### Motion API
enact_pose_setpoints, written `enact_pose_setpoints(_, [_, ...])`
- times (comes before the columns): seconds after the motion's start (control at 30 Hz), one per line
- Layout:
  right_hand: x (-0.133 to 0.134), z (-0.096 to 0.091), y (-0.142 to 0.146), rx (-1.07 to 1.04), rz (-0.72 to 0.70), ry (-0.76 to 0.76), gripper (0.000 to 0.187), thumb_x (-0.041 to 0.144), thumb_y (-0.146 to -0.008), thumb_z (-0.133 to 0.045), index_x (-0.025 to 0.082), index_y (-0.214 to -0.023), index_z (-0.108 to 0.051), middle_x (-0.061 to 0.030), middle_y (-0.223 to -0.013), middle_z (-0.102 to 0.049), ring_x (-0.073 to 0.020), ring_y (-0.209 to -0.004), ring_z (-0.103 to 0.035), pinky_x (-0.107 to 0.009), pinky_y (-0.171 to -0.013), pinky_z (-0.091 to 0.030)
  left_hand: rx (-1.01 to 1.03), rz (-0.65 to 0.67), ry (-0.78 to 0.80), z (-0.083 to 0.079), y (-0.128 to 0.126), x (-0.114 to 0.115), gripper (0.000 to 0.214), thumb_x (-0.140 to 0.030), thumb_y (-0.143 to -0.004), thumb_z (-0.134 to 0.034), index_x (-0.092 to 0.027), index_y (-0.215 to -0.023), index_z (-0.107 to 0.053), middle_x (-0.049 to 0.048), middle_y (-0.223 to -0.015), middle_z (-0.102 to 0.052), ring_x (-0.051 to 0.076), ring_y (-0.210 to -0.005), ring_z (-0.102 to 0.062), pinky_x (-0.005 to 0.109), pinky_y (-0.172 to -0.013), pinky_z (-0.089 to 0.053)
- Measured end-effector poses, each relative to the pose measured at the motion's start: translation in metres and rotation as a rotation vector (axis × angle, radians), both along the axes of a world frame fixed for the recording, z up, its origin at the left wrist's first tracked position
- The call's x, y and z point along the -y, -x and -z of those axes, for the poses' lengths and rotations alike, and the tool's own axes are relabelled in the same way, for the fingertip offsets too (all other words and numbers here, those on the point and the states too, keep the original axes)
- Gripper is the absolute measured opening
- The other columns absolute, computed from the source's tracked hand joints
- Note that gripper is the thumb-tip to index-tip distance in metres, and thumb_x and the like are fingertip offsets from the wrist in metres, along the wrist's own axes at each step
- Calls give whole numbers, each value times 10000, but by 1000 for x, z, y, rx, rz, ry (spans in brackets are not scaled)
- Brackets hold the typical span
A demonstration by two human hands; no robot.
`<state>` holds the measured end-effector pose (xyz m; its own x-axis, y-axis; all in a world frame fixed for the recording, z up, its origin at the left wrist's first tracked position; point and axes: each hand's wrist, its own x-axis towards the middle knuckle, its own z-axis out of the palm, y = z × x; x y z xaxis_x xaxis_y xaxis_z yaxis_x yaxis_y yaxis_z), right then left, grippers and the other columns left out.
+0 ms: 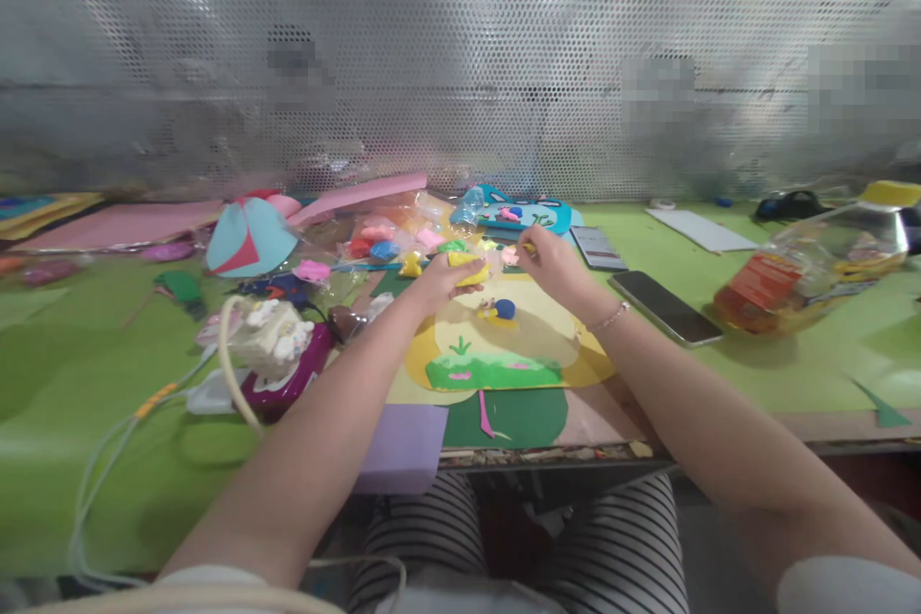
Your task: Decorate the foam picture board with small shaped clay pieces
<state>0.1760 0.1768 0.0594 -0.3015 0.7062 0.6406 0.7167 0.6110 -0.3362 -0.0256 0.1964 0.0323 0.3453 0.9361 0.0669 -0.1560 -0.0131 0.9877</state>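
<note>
Lying at the near edge of the desk, a purple sheet overhangs the front, above the person's striped trousers. To its right, a dark green sheet carries a narrow pink strip.

Above these rests the picture card, face up between the forearms. Its border is deep yellow and its centre panel pale cream. A green band with an uneven upper edge and pink patches runs along the near side; a small green sprout stands out just beyond it. Near the middle sits a small figure with a rounded blue part and a yellow part at its left.

The left hand is over the far left part of the card, its grip clamped on a bright yellow block, smooth and oblong. The right hand is raised to its right, its grip closed on a small yellowish bit, too small to identify.

Right of the right forearm lies a dark phone; farther right is a bottle with a yellow cap. Beyond the hands are a blue lump and a blue card, backed by a perforated metal panel.
</note>
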Motion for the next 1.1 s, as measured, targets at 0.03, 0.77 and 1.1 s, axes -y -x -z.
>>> enact_pose_setpoints(0.03, [-1,-1,-1,-70,-4,22,94,175,-831,-483,197,-916,-513,-57,-802,-608,-194,-700,-580,-316,-647,-463,0,-5,6,0,0,0,355,-405,-612,-787,-155,-817,-639,33,-717,-652,107,-593,-585,273,-661,-500])
enact_pose_setpoints(0.77, [5,8,15,23,-153,38,78,140,-785,-463,215,-764,-462,-58,-800,-581,-198,-764,-558,-312,-686,-444,25,18,-13,4,0,-3,379,-418,-605,-789,-166,-842,-634,23,-757,-649,91,-596,-585,251,-646,-515])
enact_pose_setpoints(1.1, [0,6,11,-188,-104,163,95,219,-782,-543,181,-848,-601,-46,-815,-653,-177,-719,-586,-295,-637,-452,60,-17,29,-2,-1,1,389,-376,-595,-802,-158,-856,-615,26,-789,-651,106,-672,-604,271,-702,-534])
